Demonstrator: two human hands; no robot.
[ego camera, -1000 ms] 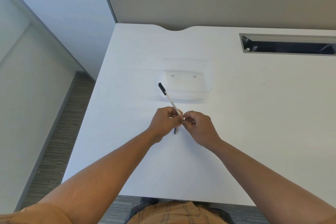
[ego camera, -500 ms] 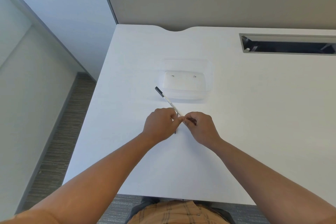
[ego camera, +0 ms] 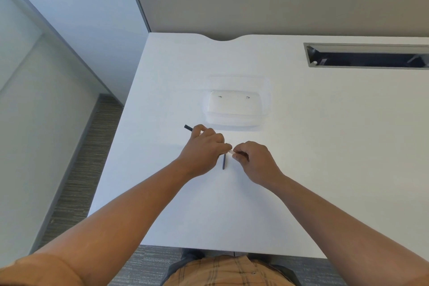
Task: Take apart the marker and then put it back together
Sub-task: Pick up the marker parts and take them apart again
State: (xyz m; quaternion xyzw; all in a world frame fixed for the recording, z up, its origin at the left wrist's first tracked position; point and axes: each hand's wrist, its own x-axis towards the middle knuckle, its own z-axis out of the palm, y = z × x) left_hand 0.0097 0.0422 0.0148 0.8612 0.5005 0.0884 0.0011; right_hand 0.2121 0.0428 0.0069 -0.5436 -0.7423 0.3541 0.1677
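My left hand [ego camera: 204,146] is closed around the thin marker body, whose dark end [ego camera: 188,127] sticks out past my fingers to the far left. My right hand [ego camera: 251,158] pinches a small pale piece [ego camera: 231,152] at the marker's near end, right against my left fingertips. A dark slim part [ego camera: 223,162], possibly the cap, lies on the white table [ego camera: 325,146] just below and between my hands. Most of the marker's barrel is hidden inside my left hand.
A clear plastic tray [ego camera: 267,90] sits on the table just beyond my hands. A long cable slot [ego camera: 366,55] is cut into the table at the far right. The table's left edge drops to carpeted floor [ego camera: 79,169].
The marker has swung flatter and slid leftward through my left hand, so less of it sticks out. My right hand has drawn slightly to the right, a pale piece now showing between the hands.
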